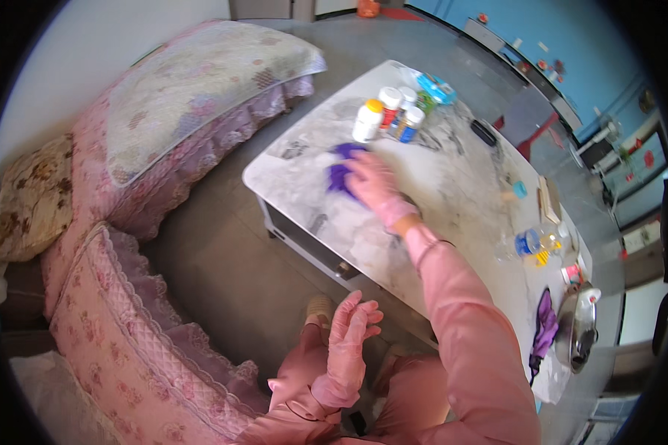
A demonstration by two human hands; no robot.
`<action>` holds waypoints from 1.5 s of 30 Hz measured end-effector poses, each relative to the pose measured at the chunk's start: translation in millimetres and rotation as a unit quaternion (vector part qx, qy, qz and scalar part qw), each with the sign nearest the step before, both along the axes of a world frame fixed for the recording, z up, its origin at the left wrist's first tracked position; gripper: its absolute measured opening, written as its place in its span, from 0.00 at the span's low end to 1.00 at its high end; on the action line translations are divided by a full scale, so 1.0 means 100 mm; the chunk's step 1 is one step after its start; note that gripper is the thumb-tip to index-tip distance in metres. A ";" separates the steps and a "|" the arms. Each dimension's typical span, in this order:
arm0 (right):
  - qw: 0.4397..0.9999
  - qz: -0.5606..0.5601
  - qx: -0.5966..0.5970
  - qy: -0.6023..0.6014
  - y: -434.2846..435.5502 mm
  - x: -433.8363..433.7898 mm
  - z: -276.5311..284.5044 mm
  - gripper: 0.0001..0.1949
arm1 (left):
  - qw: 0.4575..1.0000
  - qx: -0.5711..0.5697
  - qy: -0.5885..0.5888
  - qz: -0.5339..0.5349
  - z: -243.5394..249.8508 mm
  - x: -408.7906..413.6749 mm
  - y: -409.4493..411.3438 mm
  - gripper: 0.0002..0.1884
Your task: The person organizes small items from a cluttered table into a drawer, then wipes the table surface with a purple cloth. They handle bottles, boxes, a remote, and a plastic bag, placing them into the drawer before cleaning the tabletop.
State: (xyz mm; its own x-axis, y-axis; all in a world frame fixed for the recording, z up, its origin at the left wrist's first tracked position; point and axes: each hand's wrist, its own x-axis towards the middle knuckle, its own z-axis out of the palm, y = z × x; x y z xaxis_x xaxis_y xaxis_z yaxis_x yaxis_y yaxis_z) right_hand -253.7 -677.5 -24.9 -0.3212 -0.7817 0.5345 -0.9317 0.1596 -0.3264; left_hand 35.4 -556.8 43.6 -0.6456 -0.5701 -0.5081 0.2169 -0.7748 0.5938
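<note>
My right hand, in a translucent glove, presses a purple cloth onto the marble-patterned tabletop; the picture is slightly blurred there. Just beyond the cloth stand a white bottle with a yellow cap and several white-capped bottles. My left hand, gloved too, is raised above my lap beside the table's near edge, fingers loosely curled and apart, with nothing in it.
A blue packet and a dark oblong object lie farther back. At the right are a clear plastic bottle, a purple item and a metal pot. A sofa with a pink floral cover curves along the left.
</note>
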 end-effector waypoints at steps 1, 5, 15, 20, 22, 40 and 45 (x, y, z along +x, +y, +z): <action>0.994 -0.095 0.041 0.021 0.07 -0.18 0.01 0.14 | 1.000 0.007 0.000 0.005 -0.02 0.03 -0.02 0.20; 0.995 0.052 0.067 0.059 -0.07 0.56 -0.03 0.16 | 0.999 -0.006 0.018 0.042 0.05 0.14 -0.19 0.20; 0.989 0.111 0.013 0.098 -1.21 0.85 -0.04 0.18 | 0.998 -0.060 0.009 0.035 -0.14 0.00 -0.16 0.19; 0.983 0.167 0.058 0.048 -0.32 0.59 0.16 0.18 | 0.997 -0.052 -0.034 0.040 -0.15 0.06 -0.18 0.20; 0.988 -0.005 0.074 0.135 0.12 -0.35 -0.09 0.21 | 0.998 -0.048 -0.021 0.030 -0.11 0.02 -0.14 0.21; 0.994 0.053 0.067 0.071 -0.18 1.41 0.17 0.21 | 0.979 -0.139 -0.002 0.146 -0.16 -0.09 -0.15 0.22; 0.986 -0.015 0.137 0.088 1.27 1.36 0.07 0.34 | 0.980 -0.144 -0.075 0.115 -0.29 0.06 -0.24 0.24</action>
